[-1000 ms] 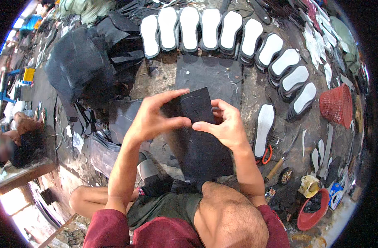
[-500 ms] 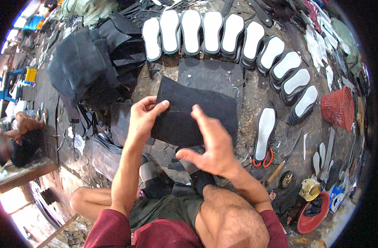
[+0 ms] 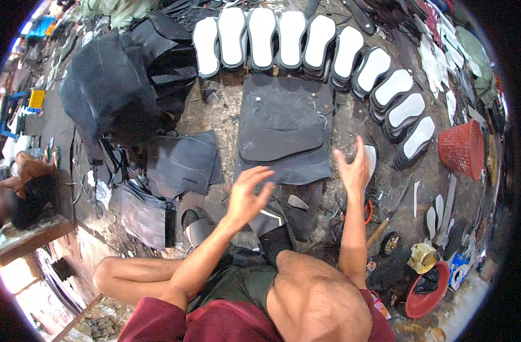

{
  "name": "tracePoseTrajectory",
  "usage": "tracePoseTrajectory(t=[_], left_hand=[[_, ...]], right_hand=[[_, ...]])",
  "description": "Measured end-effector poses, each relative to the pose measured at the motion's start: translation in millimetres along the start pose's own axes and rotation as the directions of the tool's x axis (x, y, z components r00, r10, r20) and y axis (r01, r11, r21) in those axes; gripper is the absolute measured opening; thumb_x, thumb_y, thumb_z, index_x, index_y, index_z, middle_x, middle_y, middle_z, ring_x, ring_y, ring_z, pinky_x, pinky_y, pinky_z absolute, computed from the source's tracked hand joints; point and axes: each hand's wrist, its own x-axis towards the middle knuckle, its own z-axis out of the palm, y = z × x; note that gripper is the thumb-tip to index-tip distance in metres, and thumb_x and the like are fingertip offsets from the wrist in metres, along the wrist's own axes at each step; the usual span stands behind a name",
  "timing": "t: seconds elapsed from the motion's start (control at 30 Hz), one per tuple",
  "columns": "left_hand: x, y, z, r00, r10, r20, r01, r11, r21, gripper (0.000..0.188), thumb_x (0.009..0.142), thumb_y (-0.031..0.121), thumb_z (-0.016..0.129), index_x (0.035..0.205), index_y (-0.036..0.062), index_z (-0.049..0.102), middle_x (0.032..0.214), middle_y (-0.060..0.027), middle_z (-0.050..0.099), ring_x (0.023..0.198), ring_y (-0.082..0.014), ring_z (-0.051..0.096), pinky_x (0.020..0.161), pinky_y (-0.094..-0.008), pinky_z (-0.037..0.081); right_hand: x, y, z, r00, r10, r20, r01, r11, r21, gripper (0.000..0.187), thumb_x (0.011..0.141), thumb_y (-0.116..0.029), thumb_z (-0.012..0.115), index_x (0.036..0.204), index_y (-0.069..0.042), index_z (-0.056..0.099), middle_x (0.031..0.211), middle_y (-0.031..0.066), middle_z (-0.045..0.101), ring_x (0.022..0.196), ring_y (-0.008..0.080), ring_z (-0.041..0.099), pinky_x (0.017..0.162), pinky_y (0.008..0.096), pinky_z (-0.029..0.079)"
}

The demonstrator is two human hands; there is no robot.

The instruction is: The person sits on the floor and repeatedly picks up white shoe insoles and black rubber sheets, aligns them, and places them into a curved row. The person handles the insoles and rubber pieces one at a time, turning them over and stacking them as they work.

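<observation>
My left hand [image 3: 250, 194] is in the air just below a square black mat [image 3: 283, 117], its fingers apart and nothing in them. On the mat lies a black sole-shaped piece [image 3: 281, 143], set crosswise. My right hand [image 3: 354, 170] is raised to the right of the mat, with thumb and fingers spread. It partly covers a white-topped sole template [image 3: 371, 161] behind it; whether it touches this piece I cannot tell. Left of the mat, a dark sheet [image 3: 186, 162] with faint outlines rests flat on the floor.
Stacks of white-topped soles [image 3: 290, 40] curve around the far and right sides. Heaped black sheets [image 3: 106, 85] lie at the left. Orange-handled scissors [image 3: 369, 212], a red basket [image 3: 461, 149] and a red basin [image 3: 428, 305] are at the right. Another person [image 3: 27, 191] sits far left.
The dark sheet has left my hands and now lies left of the mat. The black sole-shaped piece has come into view. My right hand has moved right, toward the white-topped template.
</observation>
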Motion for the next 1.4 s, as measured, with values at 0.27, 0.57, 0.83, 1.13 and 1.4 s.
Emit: tracePoseTrajectory(t=[0.27, 0.57, 0.83, 1.13, 1.4], left_hand=[[-15, -12, 35, 0.959, -0.28, -0.031, 0.263, 0.929, -0.262, 0.026, 0.088, 0.012, 0.072, 0.113, 0.0054, 0.072, 0.112, -0.0125, 0.072, 0.105, -0.0234, 0.068, 0.089, -0.035, 0.053], [-7, 63, 95, 0.946, -0.239, 0.218, 0.322, 0.773, -0.547, 0.058, 0.087, 0.022, 0.079, 0.137, 0.0033, 0.057, 0.116, -0.0107, 0.069, 0.104, -0.0185, 0.066, 0.091, -0.0335, 0.053], [39, 77, 31, 0.808, -0.309, 0.501, 0.548, 0.085, -0.832, 0.043, 0.096, 0.012, 0.066, 0.135, -0.0018, 0.056, 0.114, -0.0074, 0.07, 0.095, -0.013, 0.069, 0.081, -0.0303, 0.058], [42, 66, 14, 0.792, -0.381, 0.478, 0.582, 0.234, -0.778, 0.041, 0.097, 0.011, 0.065, 0.135, -0.0023, 0.057, 0.116, -0.0084, 0.069, 0.096, -0.0129, 0.068, 0.082, -0.0293, 0.057], [49, 65, 7, 0.758, -0.324, 0.567, 0.627, 0.122, -0.769, 0.04, 0.095, 0.017, 0.066, 0.131, -0.001, 0.06, 0.112, -0.0064, 0.07, 0.092, -0.0129, 0.069, 0.08, -0.029, 0.057]], right_hand=[[25, 69, -1, 0.976, 0.191, 0.109, -0.162, 0.959, -0.233, 0.104, 0.067, -0.038, 0.087, 0.155, -0.022, 0.033, 0.147, 0.0157, 0.048, 0.129, 0.0427, 0.047, 0.098, 0.056, 0.047], [8, -38, -68, 0.994, 0.104, 0.01, -0.105, 0.988, 0.111, 0.097, 0.06, -0.036, 0.092, 0.144, -0.009, 0.05, 0.136, 0.0204, 0.054, 0.124, 0.0382, 0.05, 0.108, 0.0488, 0.037], [-11, -79, -98, 0.899, 0.058, 0.435, -0.434, 0.256, 0.864, 0.066, 0.085, 0.0, 0.074, 0.144, 0.003, 0.046, 0.107, 0.0136, 0.072, 0.084, 0.0157, 0.07, 0.063, 0.0263, 0.059], [-21, -97, -74, 0.909, 0.135, 0.395, -0.418, 0.282, 0.864, 0.051, 0.087, 0.0, 0.072, 0.135, 0.007, 0.055, 0.112, 0.0139, 0.071, 0.092, 0.015, 0.069, 0.066, 0.0241, 0.056], [-30, -96, -79, 0.87, -0.172, 0.463, -0.411, 0.268, 0.871, 0.095, 0.08, -0.003, 0.079, 0.156, 0.002, 0.023, 0.146, 0.0214, 0.046, 0.12, 0.0218, 0.057, 0.099, 0.0329, 0.05]])
